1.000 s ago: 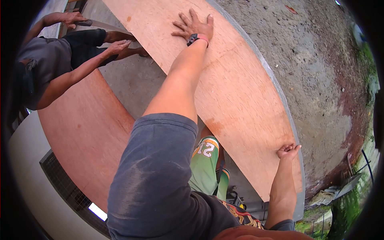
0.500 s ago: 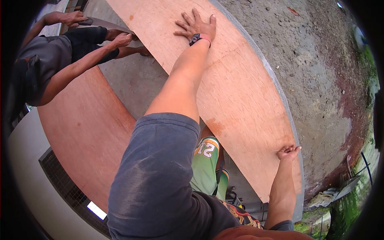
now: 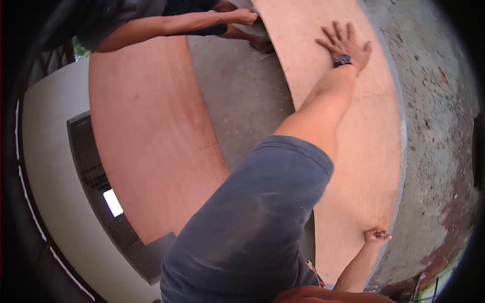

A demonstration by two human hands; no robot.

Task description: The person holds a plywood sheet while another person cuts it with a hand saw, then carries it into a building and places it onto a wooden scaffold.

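Left hand [image 3: 346,48]: spread flat, pressing on the plywood [image 3: 364,151].
Right hand [image 3: 376,235]: curled tight over its near edge.
Progress: sheet pinned steady; co-worker's hand [image 3: 246,16] grips the far end.

Matt, smooth plywood sheet [image 3: 353,151]; rough concrete ground [image 3: 242,106].

Soft, even daylight, faint shadows, strong fisheye bending, dark vignetted corners, slight motion blur.

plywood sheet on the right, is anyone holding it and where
The right hand grips the plywood sheet at its outer long edge, close to the near end. The left hand only presses flat on its face, fingers spread.
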